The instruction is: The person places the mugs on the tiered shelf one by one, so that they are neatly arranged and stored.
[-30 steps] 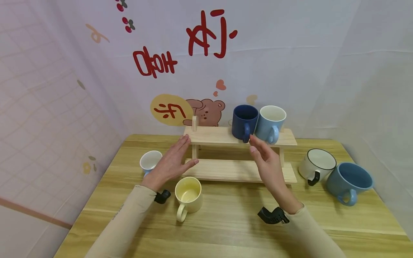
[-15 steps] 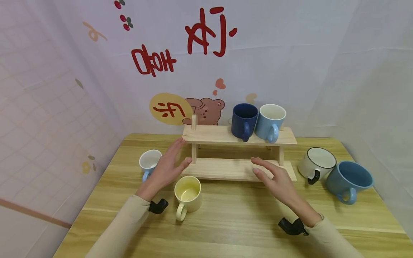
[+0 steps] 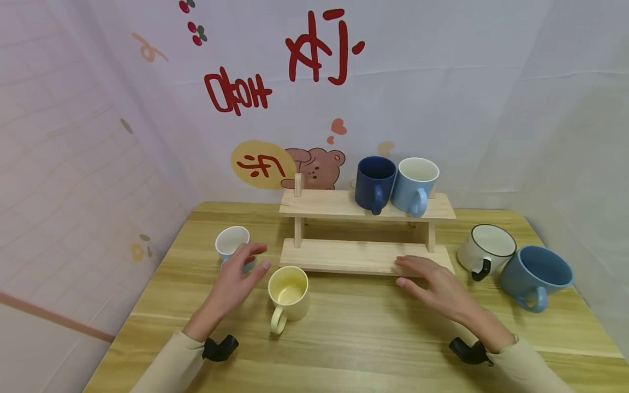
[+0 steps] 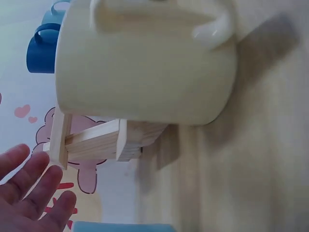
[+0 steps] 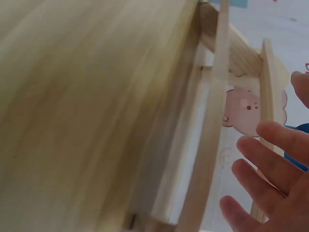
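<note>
My left hand (image 3: 235,286) hovers between the yellow mug (image 3: 289,295) and a light blue mug with a white inside (image 3: 232,240), partly covering the latter. Its fingers are relaxed and hold nothing. In the left wrist view the yellow mug (image 4: 145,67) looms large beside the fingers. My right hand (image 3: 442,286) is in front of the lower board of a two-tier wooden shelf (image 3: 344,256), fingers loosely extended, nothing held. On the upper board stand a dark blue mug (image 3: 375,184) and another light blue mug (image 3: 414,188), handles facing me.
At the right of the wooden table (image 3: 354,349) stand a white mug with a black rim and handle (image 3: 484,251) and a wide grey-blue mug (image 3: 535,275), close together. A printed cloth (image 3: 442,98) hangs behind the shelf.
Both hands have drawn back from the shelf toward me. The left hand has dropped from the upper board's left end toward the light blue mug; the right has moved down from the dark blue mug's handle.
</note>
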Demonstrator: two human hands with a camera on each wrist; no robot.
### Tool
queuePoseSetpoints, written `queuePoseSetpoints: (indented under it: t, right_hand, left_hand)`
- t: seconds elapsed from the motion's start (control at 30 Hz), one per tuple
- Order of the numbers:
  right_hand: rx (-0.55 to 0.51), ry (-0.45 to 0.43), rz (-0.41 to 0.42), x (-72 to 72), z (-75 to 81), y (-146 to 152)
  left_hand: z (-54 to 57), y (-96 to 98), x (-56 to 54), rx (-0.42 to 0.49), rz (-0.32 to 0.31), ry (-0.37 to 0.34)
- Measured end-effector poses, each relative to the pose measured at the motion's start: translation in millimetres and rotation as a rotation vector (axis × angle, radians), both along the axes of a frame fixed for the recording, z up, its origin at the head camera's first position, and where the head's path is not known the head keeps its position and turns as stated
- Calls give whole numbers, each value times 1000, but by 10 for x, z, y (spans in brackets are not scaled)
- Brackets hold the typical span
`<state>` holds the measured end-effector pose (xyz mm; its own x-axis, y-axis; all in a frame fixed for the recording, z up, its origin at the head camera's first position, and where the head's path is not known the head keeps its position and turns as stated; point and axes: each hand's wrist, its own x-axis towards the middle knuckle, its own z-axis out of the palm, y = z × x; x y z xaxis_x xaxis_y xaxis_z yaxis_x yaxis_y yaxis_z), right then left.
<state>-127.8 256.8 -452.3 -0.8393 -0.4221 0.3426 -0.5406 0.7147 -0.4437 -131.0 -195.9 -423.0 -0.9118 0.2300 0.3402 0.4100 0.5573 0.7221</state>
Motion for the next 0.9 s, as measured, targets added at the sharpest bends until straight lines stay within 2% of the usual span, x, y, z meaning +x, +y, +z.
queuePoseSetpoints:
  t: [0.13, 0.3, 0.37, 0.5, 0.7, 0.9]
  right_hand:
    - [28, -10, 12, 6, -44, 44]
    - [55, -37, 14, 6, -107, 95]
    - [67, -43, 14, 9, -120, 107]
    - [82, -59, 11, 18, -136, 119]
    - [93, -61, 17, 17, -144, 113]
    - [96, -66, 17, 21, -132, 117]
  left_hand:
    - [-59, -58, 141, 77, -33, -57]
    - [-130, -118, 291, 165, -60, -175]
    - [-145, -137, 350, 187, -79, -220]
    - [-171, -166, 438, 216, -119, -268]
    - [-239, -226, 541, 233, -113, -342]
    - [-317, -240, 621, 250, -221, -447]
